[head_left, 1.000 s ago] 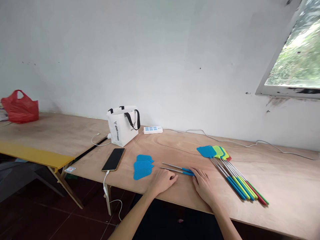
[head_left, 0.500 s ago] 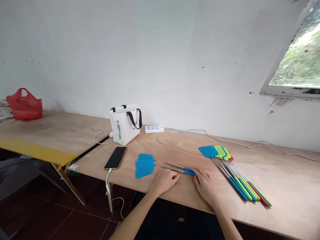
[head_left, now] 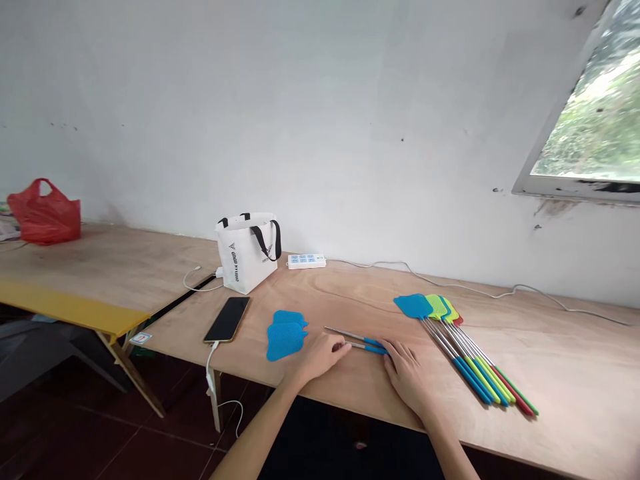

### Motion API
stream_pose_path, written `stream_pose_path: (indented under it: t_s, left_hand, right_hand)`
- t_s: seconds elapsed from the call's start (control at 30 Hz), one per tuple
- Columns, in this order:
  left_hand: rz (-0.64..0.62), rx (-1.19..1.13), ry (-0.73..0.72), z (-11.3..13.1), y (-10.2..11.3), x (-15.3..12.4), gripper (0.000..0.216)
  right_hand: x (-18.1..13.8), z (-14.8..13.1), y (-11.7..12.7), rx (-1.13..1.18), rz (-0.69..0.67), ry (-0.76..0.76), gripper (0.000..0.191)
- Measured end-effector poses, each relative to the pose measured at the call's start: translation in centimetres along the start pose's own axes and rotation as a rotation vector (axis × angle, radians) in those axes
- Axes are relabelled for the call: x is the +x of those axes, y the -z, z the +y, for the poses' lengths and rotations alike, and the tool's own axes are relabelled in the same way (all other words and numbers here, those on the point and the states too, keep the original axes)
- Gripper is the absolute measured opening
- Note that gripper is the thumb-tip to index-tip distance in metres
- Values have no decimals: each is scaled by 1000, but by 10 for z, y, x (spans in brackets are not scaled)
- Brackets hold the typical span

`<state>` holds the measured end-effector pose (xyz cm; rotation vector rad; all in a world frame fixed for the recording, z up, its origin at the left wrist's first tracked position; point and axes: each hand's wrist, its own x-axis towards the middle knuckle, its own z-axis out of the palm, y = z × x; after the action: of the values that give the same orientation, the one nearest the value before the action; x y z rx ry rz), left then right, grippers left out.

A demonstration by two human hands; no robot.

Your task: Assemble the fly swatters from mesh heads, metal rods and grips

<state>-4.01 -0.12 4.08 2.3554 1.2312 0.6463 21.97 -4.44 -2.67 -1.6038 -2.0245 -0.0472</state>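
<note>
A person's left hand (head_left: 320,357) and right hand (head_left: 407,370) rest loosely open, gripping nothing, on a plywood table (head_left: 350,293); two blue-handled metal rods (head_left: 357,339) lie between them, their ends touching both sets of fingertips.

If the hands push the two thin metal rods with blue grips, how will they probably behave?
The two thin metal rods with blue grips look straight and round, so they will probably stay stiff and may roll on the smooth plywood table. They seem light for their length. The left hand touches one rod; the right hand rests at the grips.
</note>
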Motion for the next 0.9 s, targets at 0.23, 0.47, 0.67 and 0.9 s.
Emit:
stream_pose_path:
  t_s: [0.23,0.47,0.67,0.9]
  left_hand:
    - [209,56,152,-51,54,-6,23]
    - [-98,199,399,-104,63,-15,55]
    - [-28,198,425,-98,61,-14,63]
    - [83,195,477,-89,62,-13,47]
  right_hand:
    - [2,-1,0,-17,23,21,46]
    - [2,-6,3,0,10,0,45]
    - [2,-8,7,50,-29,11,44]
    - [4,-8,8,90,-52,47,34]
